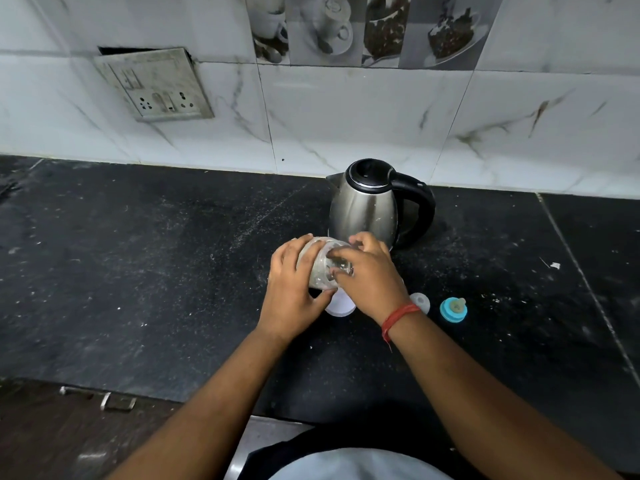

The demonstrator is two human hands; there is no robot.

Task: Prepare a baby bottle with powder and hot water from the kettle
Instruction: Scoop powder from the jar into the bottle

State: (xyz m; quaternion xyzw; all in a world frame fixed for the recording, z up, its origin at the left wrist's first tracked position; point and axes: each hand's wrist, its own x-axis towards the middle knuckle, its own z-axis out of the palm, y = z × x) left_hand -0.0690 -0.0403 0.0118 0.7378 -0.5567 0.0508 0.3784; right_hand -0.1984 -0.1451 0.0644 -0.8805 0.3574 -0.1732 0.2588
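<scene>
Hands meet over one jar: my left hand (292, 289) wraps the clear powder jar (320, 265) from its left side, while my right hand (370, 275) curls its fingers in at the jar's mouth; whether they pinch anything I cannot tell. I judge the jar's long axis tipped toward me, mouth nearest my right hand. Just beneath my right hand stands a white container (341, 303), perhaps the bottle. Right of my wrist lie the teat ring (453, 309) and cap (420, 302); beyond my fingers, the kettle (367, 206).

1 head view looks steeply down, close over the counter (138, 271).
</scene>
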